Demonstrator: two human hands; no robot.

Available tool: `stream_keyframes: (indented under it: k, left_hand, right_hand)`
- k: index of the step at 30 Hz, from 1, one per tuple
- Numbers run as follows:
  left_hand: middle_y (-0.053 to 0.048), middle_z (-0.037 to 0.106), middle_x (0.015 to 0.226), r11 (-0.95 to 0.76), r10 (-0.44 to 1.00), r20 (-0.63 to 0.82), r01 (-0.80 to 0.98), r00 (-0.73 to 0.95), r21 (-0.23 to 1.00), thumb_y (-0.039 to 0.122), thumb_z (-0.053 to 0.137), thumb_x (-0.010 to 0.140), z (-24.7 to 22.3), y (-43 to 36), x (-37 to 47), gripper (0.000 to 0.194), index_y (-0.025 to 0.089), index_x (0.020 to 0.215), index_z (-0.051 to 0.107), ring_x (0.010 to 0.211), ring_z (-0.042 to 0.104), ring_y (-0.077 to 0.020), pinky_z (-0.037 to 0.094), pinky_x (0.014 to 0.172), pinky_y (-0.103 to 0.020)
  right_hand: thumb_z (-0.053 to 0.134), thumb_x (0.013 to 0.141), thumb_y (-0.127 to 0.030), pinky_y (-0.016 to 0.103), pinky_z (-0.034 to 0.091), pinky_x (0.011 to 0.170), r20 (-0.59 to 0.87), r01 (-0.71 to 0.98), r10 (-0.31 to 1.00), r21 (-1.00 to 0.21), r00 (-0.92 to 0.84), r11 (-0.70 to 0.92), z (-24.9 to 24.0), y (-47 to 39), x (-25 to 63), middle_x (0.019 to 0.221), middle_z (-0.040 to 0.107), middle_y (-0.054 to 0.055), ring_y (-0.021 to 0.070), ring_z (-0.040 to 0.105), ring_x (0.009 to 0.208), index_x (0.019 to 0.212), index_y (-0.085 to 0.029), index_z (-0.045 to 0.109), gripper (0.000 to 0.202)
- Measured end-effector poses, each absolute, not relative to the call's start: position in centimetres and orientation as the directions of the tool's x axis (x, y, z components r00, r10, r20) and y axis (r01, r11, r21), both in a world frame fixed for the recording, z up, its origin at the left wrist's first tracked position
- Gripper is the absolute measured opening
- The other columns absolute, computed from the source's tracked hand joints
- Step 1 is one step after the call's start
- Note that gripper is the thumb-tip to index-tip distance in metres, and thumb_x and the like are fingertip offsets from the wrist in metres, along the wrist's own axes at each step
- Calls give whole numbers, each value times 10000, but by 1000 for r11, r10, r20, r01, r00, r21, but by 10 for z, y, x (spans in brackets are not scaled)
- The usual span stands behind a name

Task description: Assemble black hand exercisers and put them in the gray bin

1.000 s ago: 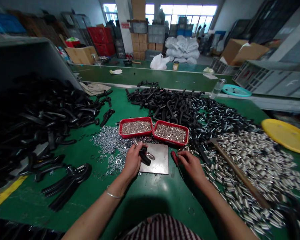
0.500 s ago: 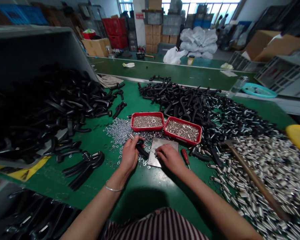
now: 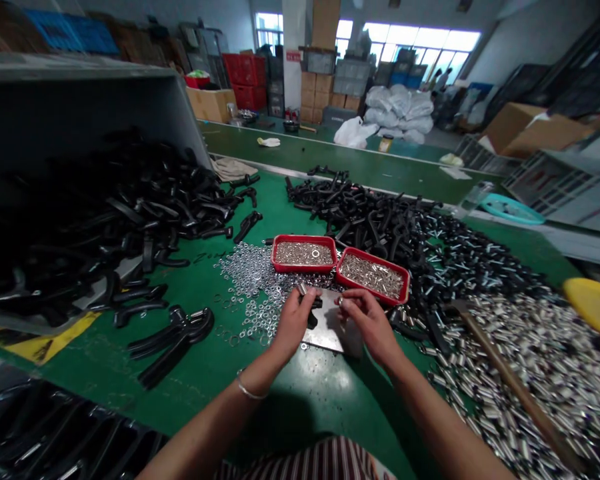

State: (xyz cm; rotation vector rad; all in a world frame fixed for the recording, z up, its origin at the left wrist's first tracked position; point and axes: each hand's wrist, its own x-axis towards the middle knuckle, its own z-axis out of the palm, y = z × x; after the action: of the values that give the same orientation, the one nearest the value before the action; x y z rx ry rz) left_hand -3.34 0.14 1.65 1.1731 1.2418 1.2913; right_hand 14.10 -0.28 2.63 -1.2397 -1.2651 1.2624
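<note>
My left hand [image 3: 291, 325] is closed around a black curved handle [image 3: 312, 321], with a small metal spring [image 3: 303, 289] showing at its top. Between the thumb and fingers of my right hand [image 3: 373, 325] sits a small shiny metal ring [image 3: 339, 301], held just right of the handle and apart from it. Both hands are over a flat metal plate [image 3: 334, 337]. Beyond them stand a red tray [image 3: 305, 269] of tiny metal parts and a second red tray [image 3: 405, 288] of small pins. Loose washers [image 3: 250, 275] are spread left of the plate.
Black handles [image 3: 170, 193] spill from a large grey bin [image 3: 195, 120] at left. A hammer [image 3: 515, 383] lies on a heap of metal springs [image 3: 545, 353] at right. More black parts [image 3: 380, 213] are piled behind the trays. A yellow lid [image 3: 593, 303] is at the right edge.
Both hands have moved up and right, my left hand bringing the handle over the plate. My right hand has lifted from the plate with the ring. The red screwdriver is now hidden from view.
</note>
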Motion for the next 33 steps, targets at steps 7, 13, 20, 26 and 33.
stream_keyframes:
  k: [7, 13, 20, 26, 33]
  left_hand:
    - [-78, 632, 1019, -202, 979, 202, 236, 25, 950, 400, 475, 975, 16, -1, 2, 228, 198, 997, 579, 1001, 582, -220, 427, 931, -365]
    - [-73, 619, 984, -177, 983, 181, 277, 11, 945, 389, 448, 989, 16, -4, 8, 227, 196, 978, 566, 954, 571, -221, 426, 901, -376]
    - [-51, 644, 931, -103, 988, 92, 78, 126, 992, 431, 512, 959, 29, -1, 17, 253, 202, 959, 618, 897, 587, -199, 423, 857, -314]
    - [-23, 632, 789, 56, 984, -55, -2, 171, 998, 498, 668, 839, 10, 4, 23, 316, 182, 842, 662, 769, 568, -179, 434, 728, -269]
    - [-16, 621, 784, 367, 930, -319, -521, 183, 771, 457, 764, 768, -22, 22, 33, 371, 148, 866, 583, 634, 536, -112, 460, 624, -255]
  right_hand:
    - [818, 772, -337, 222, 578, 664, -405, -543, 869, -679, -283, -493, 23, -18, 143, 827, 722, 61, 111, 658, 675, 935, -129, 679, 298]
    - [821, 758, -358, 237, 571, 671, -335, -455, 920, -800, -203, -391, 17, -22, 146, 800, 702, 16, 111, 661, 664, 921, -166, 628, 317]
    - [689, 885, -344, 343, 516, 801, 424, 438, 903, -802, -61, 406, 3, -26, 170, 898, 693, 56, 203, 655, 840, 951, -200, 636, 167]
    - [473, 1013, -385, 321, 501, 757, 409, 730, 850, -460, -331, 505, 1, -33, 186, 898, 691, 95, 215, 641, 844, 1110, -155, 637, 299]
    - [417, 1032, -273, 314, 478, 893, 193, 938, 976, -308, -100, 157, 21, -9, 287, 1139, 656, 113, 202, 615, 1042, 1219, -167, 585, 273]
